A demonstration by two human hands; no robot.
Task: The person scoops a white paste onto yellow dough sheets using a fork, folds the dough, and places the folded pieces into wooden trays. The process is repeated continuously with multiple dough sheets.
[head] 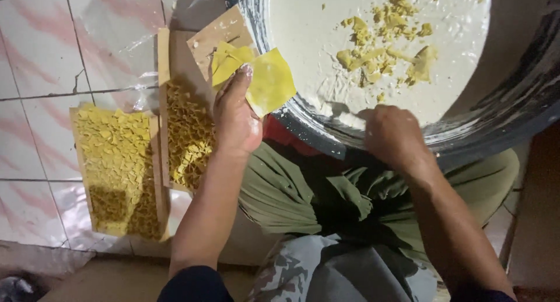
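Observation:
My left hand (236, 118) holds thin yellow dough squares (269, 80) at the near rim of a large round metal tray (350, 140). Flour coats the inside of that tray, and yellow dough scraps (382, 42) lie in a loose heap near its far side. My right hand (392, 134) rests on the tray's near rim with its fingers curled; whether anything is in it is hidden.
Two flat wooden trays (79, 162) (164, 74) packed with several small folded yellow dough pieces lie on the tiled floor (35, 74) at left. A clear plastic sheet (134, 39) lies under them. My knees in green cloth (291, 191) are below the metal tray.

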